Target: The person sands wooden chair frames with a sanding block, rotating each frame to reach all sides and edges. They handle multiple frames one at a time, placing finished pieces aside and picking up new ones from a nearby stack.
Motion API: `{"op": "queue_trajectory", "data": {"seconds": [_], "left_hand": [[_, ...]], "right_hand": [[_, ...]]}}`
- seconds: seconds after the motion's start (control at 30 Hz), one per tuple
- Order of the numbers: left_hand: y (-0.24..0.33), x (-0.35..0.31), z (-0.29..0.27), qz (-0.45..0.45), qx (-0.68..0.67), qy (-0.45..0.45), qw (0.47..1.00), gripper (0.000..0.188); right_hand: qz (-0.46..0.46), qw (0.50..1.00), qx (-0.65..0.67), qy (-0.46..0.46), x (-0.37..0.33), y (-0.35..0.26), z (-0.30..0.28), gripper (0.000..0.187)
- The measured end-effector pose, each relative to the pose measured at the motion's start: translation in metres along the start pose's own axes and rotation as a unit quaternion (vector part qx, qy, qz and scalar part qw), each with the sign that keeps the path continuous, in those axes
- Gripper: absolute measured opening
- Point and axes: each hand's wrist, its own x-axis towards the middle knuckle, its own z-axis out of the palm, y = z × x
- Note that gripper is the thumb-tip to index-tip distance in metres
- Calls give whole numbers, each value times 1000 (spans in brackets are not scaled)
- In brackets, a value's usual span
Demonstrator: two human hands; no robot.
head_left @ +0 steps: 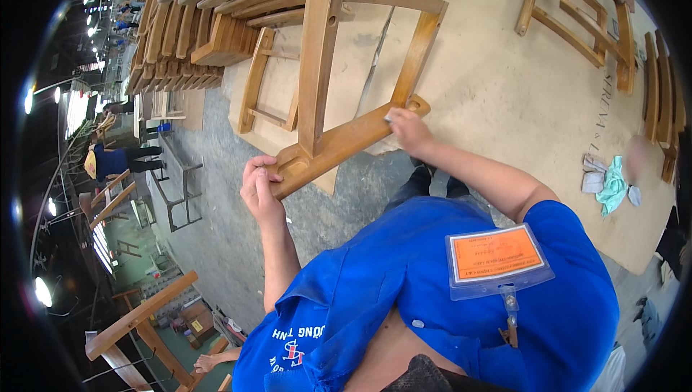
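A brown wooden chair frame (360,134) stands tilted in front of me, with two uprights and a curved crosspiece rising from its broad near rail. My left hand (261,188) is closed around the rail's left end, beside a carved recess. Toward the right end, my right hand (411,134) is closed and pressed to the rail's top. A small grey piece (390,113) shows at its fingertips, looking like folded sandpaper; the fingers hide most of it. Another recess with a hole lies just beyond that hand.
Curved wooden parts (216,10) are stacked at the far left, with a smaller frame (270,82) beside them. Cardboard (476,67) covers the floor ahead. Another frame (577,13) and a green cloth (612,185) lie right. A metal stand (176,183) and a person (115,161) are left.
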Motion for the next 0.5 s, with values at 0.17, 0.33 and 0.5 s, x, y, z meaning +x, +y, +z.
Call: {"op": "queue_trajectory", "data": {"seconds": [0.17,0.33,0.5], "left_hand": [[5,-2,4,13,9,2,1000,31],[6,-1,3,-9,9,-3,1000,33],[1,-2,2,11,-2,-3,1000,33]], "right_hand": [[-221,965,141,-26,5,-23,4,30],[-101,990,54,-86,14,-1,2,33],[-243,961,122,-50,4,-24,3,32]]}}
